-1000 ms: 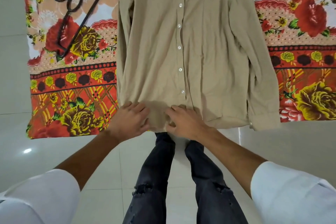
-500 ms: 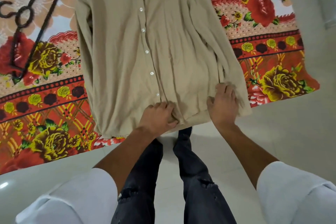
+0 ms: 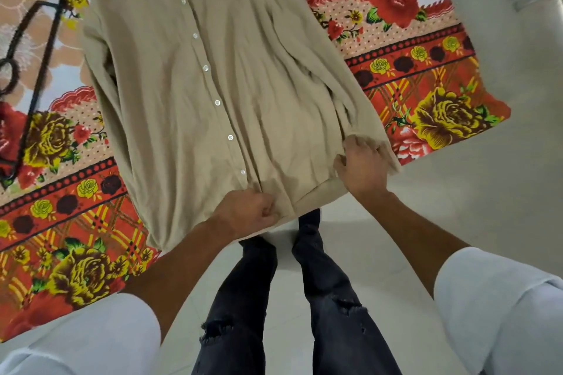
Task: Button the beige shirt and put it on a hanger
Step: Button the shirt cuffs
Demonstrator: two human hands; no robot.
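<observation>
Lying flat on a red and yellow flowered cloth (image 3: 426,70), the long-sleeved beige shirt (image 3: 189,100) has its buttons done up. The left hand (image 3: 246,213) has a tight grip on the bottom hem. The right hand (image 3: 362,167) grips the hem by the cuff. A thin black hanger (image 3: 44,64) lies on the cloth, apart from the shirt.

Buttoned beige shirt (image 3: 213,100) spread flat, front up, on floral cloth (image 3: 411,70); black hanger (image 3: 36,94) just beside one sleeve.

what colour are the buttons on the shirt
The buttons on the beige shirt are white, slightly glossy; the head view shows them best.
</observation>
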